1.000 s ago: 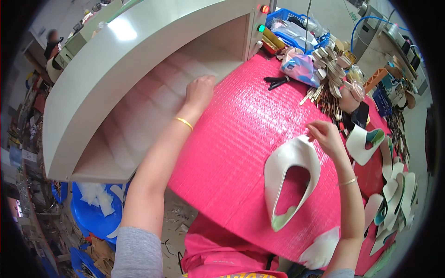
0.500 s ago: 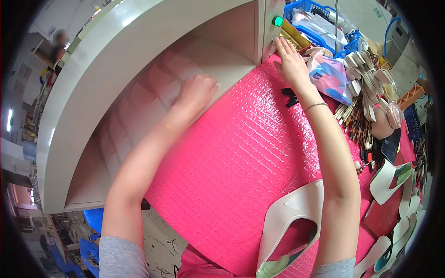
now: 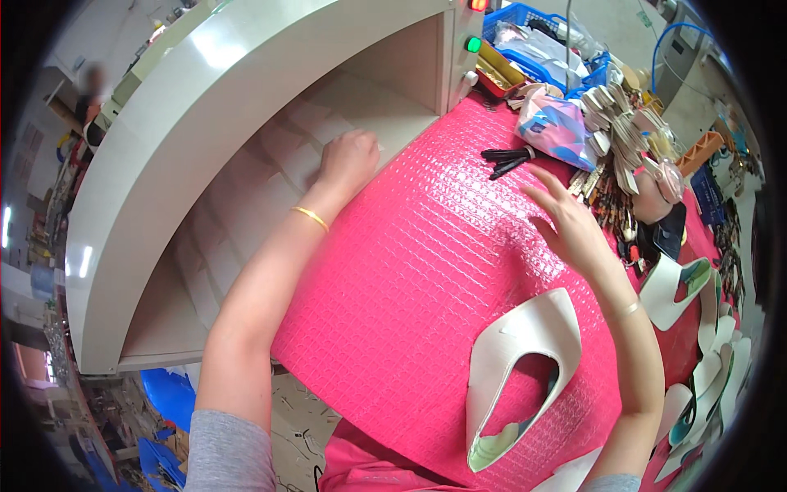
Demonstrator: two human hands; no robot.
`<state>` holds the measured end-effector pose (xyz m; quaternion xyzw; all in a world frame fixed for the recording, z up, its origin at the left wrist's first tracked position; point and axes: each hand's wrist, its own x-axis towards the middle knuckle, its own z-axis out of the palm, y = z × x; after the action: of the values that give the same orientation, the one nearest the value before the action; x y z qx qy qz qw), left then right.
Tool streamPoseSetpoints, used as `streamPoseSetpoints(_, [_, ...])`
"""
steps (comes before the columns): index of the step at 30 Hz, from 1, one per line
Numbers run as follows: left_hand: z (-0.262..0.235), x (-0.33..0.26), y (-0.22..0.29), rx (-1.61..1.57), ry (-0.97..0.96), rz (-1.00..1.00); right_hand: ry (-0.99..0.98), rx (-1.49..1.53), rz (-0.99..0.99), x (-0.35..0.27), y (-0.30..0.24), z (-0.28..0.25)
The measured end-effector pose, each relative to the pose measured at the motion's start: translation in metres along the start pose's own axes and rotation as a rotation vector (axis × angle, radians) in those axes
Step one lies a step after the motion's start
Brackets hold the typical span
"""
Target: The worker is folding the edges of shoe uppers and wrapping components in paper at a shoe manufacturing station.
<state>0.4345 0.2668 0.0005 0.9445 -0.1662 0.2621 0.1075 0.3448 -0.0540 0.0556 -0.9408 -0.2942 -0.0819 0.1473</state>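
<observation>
My left hand (image 3: pixel 348 164) is closed, fingers curled, at the front lip of the arched opening of a pale machine (image 3: pixel 131 213). A bit of white shows at its fingertips, too small to name. Inside the machine lie pale flat pieces (image 3: pixel 246 184) in overlapping rows. My right hand (image 3: pixel 570 221) is open and holds nothing, its fingers spread above the shiny pink quilted cover (image 3: pixel 393 328). Nearer to me on that cover lies a white shoe upper (image 3: pixel 500 361) with a pale green lining. A black bundle of strips (image 3: pixel 507 160) lies just beyond my right fingers.
On the machine's post are a lit green button (image 3: pixel 473 44) and a red light (image 3: pixel 478 5). A blue basket (image 3: pixel 525 16), a patterned plastic bag (image 3: pixel 553 127), bundled pale strips (image 3: pixel 627 123) and brushes (image 3: pixel 607 201) crowd the far right. More white uppers (image 3: pixel 713 353) are piled at right.
My right hand has come away from the machine's post, back toward me and to the right. The reddish cast inside the machine is gone. My left hand stays at the lip.
</observation>
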Motion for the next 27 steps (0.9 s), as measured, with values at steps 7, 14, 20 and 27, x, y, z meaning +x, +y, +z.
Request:
streamPoseSetpoints(7, [0.005, 0.000, -0.006, 0.118, -0.023, 0.239, -0.131, 0.029, 0.193, -0.100, -0.033, -0.043])
streamPoseSetpoints(14, [-0.070, 0.018, 0.063, -0.067, 0.392, 0.067, -0.029, 0.242, 0.194, -0.112, -0.070, -0.046])
streamPoseSetpoints(20, [-0.179, 0.017, 0.130, -0.562, 0.247, -0.039, 0.423, 0.624, 0.144, -0.028, -0.071, -0.032])
streamPoseSetpoints(27, [-0.256, 0.016, 0.177, -1.176, -0.251, -0.236, 0.181, 1.511, 0.202, -0.079, -0.137, -0.058])
